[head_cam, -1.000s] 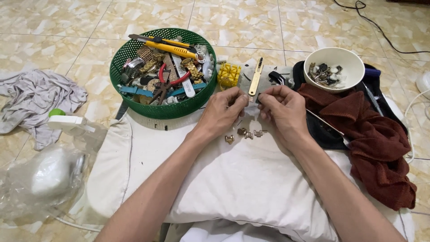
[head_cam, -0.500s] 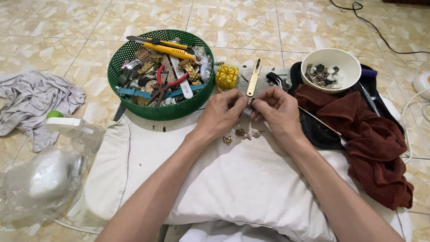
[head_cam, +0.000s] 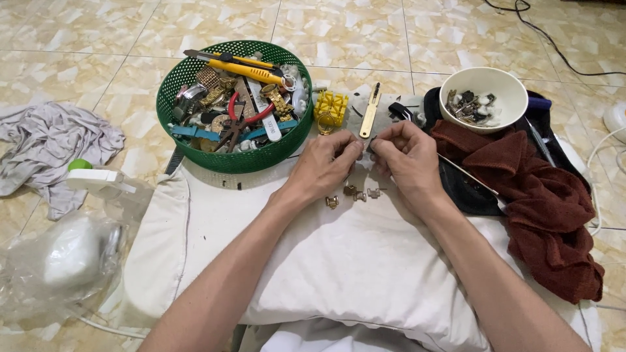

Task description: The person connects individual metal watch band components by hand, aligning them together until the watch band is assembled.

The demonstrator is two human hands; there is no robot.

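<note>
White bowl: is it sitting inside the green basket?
No, the white bowl sits apart on the dark red cloth, well to the right of the green basket.

Two bare forearms, no sleeves in view

The left hand [head_cam: 324,166] and right hand [head_cam: 409,160] wear no gloves, rings or watch; both forearms are uncovered up to the lower edge of the head view, the fingernails short and plain, the wrists without bands.

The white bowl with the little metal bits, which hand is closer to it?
Right. The right hand sits just below and left of the white bowl; the left hand is farther left, by the green basket.
</note>
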